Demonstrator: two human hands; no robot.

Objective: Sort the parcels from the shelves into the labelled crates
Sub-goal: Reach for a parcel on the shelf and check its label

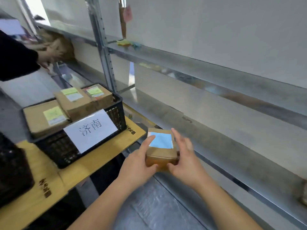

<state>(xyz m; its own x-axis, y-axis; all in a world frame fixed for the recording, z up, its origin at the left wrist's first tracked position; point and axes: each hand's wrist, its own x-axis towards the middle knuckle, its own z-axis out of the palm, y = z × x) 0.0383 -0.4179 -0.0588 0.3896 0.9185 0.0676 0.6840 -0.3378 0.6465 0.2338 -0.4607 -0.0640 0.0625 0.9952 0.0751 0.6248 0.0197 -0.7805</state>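
Brown cardboard makes up the small parcel with the blue label [160, 146], which sits between both hands just in front of the lower metal shelf [216, 146], beside the corner of the wooden counter [93, 170]. The left hand [137, 165] has its forefinger laid along the top edge near the label and its thumb against the near face; the right hand [184, 161] cups the other side, thumb on the near face, fingers partly spread above the top. Each grip is closed around the parcel, though I cannot tell whether the shelf is taking any of its weight.

The step in hand looks like reading the label and choosing a crate. Keeping the label face up and uncovered matters, so the left forefinger should stay off the blue patch. The black plastic crate with the white paper sign [74, 138] stands near on the counter, already holding three brown boxes with yellow-green labels [69, 103], which rise above its rim; any added parcel needs a flat spot, set down rather than dropped. Another person's hand [49, 52] reaches to the upper shelf, well apart.
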